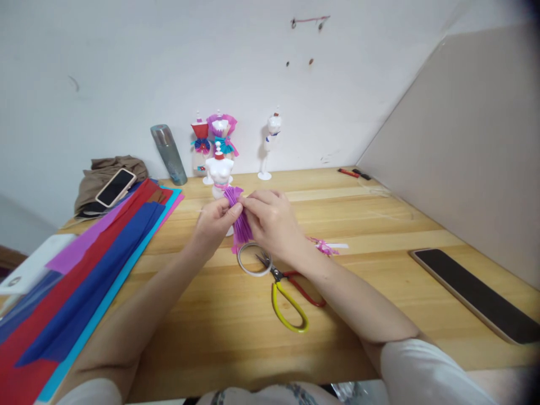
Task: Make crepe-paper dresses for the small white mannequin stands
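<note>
A purple piece of pleated crepe paper (241, 225) is gathered between my hands above the table. My left hand (216, 222) pinches its left side with thumb and fingers. From the right, my right hand (270, 216) closes on the same paper, its fingertips partly hidden. Just behind stands a white mannequin figure (219, 169) with a red neck band and a pink band at the waist. Below my hands lie a roll of tape (240, 261) and scissors (291, 319) with one yellow and one red handle; the blades overlap the tape ring.
Folded coloured paper sheets (97, 275) and a small phone (116, 187) lie at the left, near a bottle (169, 154). Dressed mannequins (223, 129) and another figure (265, 152) stand by the wall. Purple scraps (324, 246) lie right; a larger phone (472, 292) sits far right.
</note>
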{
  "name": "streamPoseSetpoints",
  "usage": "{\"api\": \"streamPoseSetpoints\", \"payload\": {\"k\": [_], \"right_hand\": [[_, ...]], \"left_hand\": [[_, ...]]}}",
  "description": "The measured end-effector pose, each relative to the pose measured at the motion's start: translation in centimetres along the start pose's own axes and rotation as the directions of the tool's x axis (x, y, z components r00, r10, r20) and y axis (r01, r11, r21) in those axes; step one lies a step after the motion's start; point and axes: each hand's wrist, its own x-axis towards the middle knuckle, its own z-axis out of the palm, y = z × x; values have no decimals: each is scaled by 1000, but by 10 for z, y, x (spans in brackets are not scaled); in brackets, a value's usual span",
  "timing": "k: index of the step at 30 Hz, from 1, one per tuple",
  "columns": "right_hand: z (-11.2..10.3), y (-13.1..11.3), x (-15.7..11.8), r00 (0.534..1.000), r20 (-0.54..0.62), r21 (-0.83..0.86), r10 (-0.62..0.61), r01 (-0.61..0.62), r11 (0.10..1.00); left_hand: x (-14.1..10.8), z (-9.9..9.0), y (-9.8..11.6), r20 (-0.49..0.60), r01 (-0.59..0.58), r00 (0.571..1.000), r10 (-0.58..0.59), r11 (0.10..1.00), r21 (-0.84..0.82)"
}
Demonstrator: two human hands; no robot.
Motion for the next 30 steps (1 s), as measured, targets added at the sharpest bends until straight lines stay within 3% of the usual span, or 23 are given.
{"api": "streamPoseSetpoints", "payload": {"k": [6, 9, 13, 17, 23, 27, 30], "right_hand": [[-5, 2, 1, 999, 24, 123, 34, -37, 992], [-6, 4, 1, 999, 12, 183, 39, -41, 982], [-5, 5, 1, 998, -2, 251, 67, -64, 966], [-7, 7, 2, 991, 13, 361, 132, -127, 924], [-12, 14, 6, 961, -16, 477, 278, -237, 846], [-14, 16, 7, 934, -55, 533, 353, -271, 801], [-13, 12, 8, 938, 26, 596, 346, -293, 748]], "left_hand": [[0, -1, 0, -24, -47, 998, 51, 990, 132], [-2, -2, 1, -47, -14, 999, 21, 990, 137], [-3, -1, 1, -47, 49, 998, -48, 999, 20], [-1, 1, 0, 51, 164, 986, -157, 964, -210], [2, -1, 1, 157, 262, 963, -220, 905, -336], [1, 2, 2, 58, 207, 978, -200, 907, -367], [-1, 5, 1, -33, 125, 988, -149, 916, -381]]}}
